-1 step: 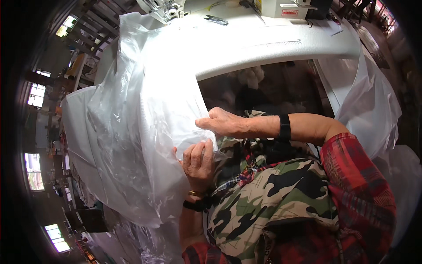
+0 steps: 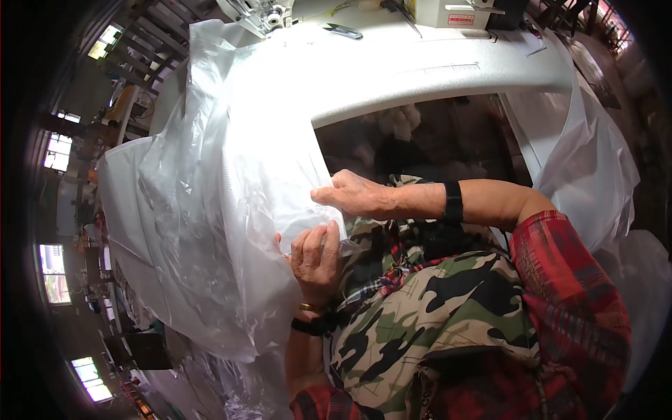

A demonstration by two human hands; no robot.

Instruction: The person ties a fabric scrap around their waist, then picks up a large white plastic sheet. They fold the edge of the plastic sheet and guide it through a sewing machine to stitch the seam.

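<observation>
Your right hand (image 2: 353,193) has its thumb and curled fingers closed on the right edge of the white cloth (image 2: 290,183); your left hand (image 2: 316,260) bends its fingers over the near corner, though whether they grip or merely press, I can't tell. The cloth lies ahead and leftward of your right fingers, its long edge running away from you; your left is nearer the corner. Clear plastic (image 2: 183,189) spreads to its left. Beyond, the table (image 2: 378,70) bears a printed scale (image 2: 448,68), and a pale box (image 2: 441,12) a red-and-white label (image 2: 460,19).
</observation>
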